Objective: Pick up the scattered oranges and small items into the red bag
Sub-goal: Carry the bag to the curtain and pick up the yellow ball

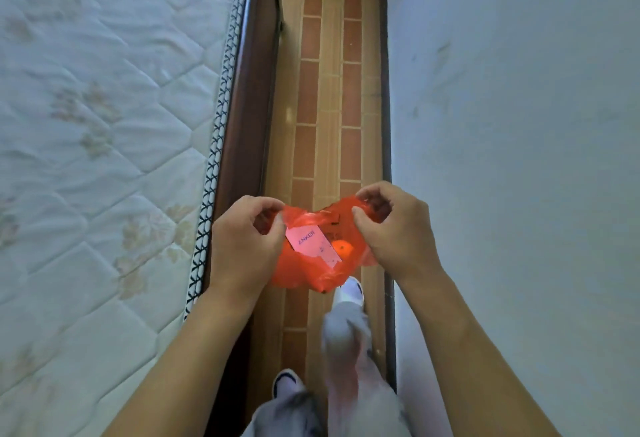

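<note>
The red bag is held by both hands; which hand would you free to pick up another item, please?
Probably the left hand: it is beside the mattress, while the right hand is against the wall.

- The red bag (304, 274) hid most of its contents; one orange (342, 248) showed partly.
- The legs (349, 350) were blurred.
- Both forearms ran off the bottom edge.

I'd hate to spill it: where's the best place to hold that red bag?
By the rim at its two ends, from above, as the left hand and right hand do now. The red bag is thin and limp, sagging below its mouth, so it probably keeps the orange inside.
</note>
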